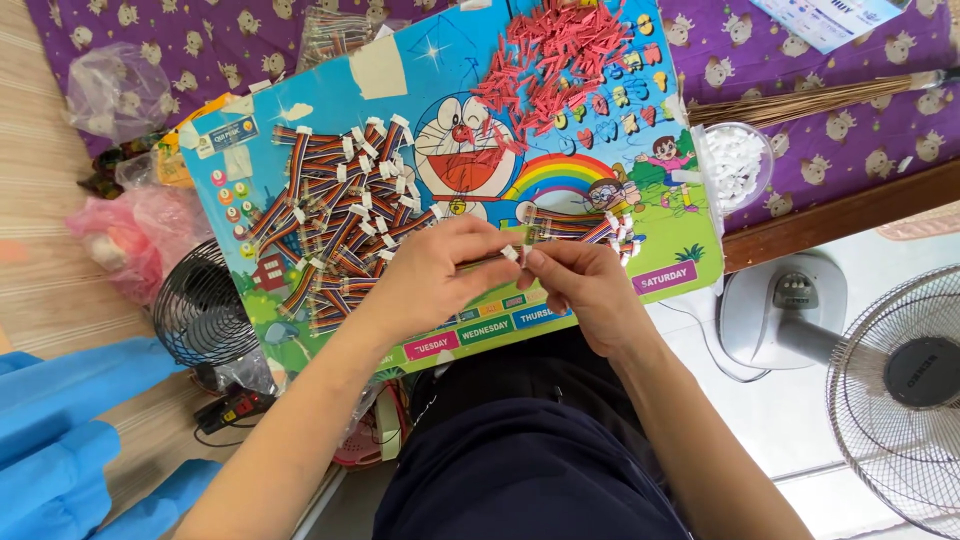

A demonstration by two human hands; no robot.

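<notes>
Standing fan (900, 390), small black fan (205, 305), broom (800, 98), pink bag (125, 235).

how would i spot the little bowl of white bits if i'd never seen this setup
Start at the big cartoon board lying across the person's lap. Go to its right edge, about halfway up, where a small round clear bowl sits half on the purple cloth, just below the broom bristles. It is the only container there, filled with small white connector pieces rather than red bits or striped cables.

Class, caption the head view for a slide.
Both hands hold one striped cable over a cartoon board.
</notes>
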